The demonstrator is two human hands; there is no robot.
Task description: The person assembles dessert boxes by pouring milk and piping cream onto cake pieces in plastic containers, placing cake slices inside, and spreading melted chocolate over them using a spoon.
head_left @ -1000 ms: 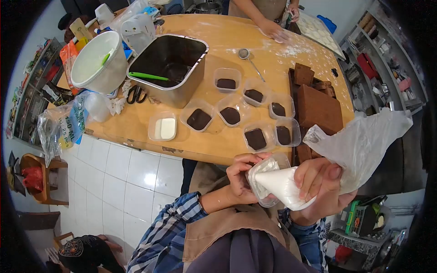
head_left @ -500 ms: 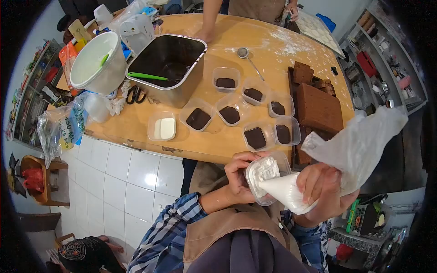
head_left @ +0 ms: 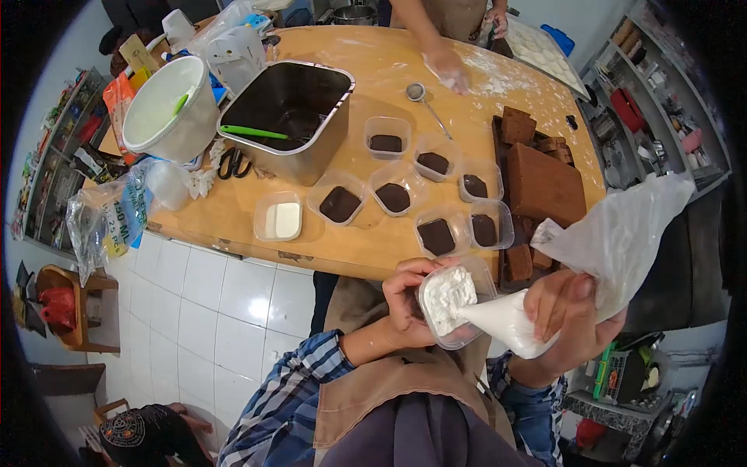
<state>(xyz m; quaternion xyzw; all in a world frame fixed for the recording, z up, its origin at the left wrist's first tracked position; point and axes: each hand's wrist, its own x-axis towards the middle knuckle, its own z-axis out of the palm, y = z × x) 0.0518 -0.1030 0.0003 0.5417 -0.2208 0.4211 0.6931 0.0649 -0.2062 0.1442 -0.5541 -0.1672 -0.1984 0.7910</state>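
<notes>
My left hand (head_left: pixel 406 302) is closed around a clear plastic cup (head_left: pixel 484 282), tilted in front of my apron. White cream (head_left: pixel 449 299) covers much of the cup's inside. In my right hand (head_left: pixel 574 315) I grip a piping bag (head_left: pixel 506 321) filled with white cream, its tip at the cream in the cup. The loose top of the bag flares out to the upper right. Beyond my hands, several clear cups stand on the table, each with a dark chocolate layer (head_left: pixel 436 236) inside. One cup (head_left: pixel 283 219) at the left holds a white filling.
A deep metal pan (head_left: pixel 327 148) with a green-handled spatula (head_left: pixel 253 132) and a white bucket (head_left: pixel 148 128) stand at the left. Chocolate cake slabs (head_left: pixel 546 183) lie on the right. A small strainer (head_left: pixel 416 92) rests mid-table. Across it, another person's hand (head_left: pixel 447 70) touches the floury surface.
My right hand and the piping bag have shifted slightly right, the tip moving over the cream. The other person's hand has slid right across the table. My left hand stays nearly still.
</notes>
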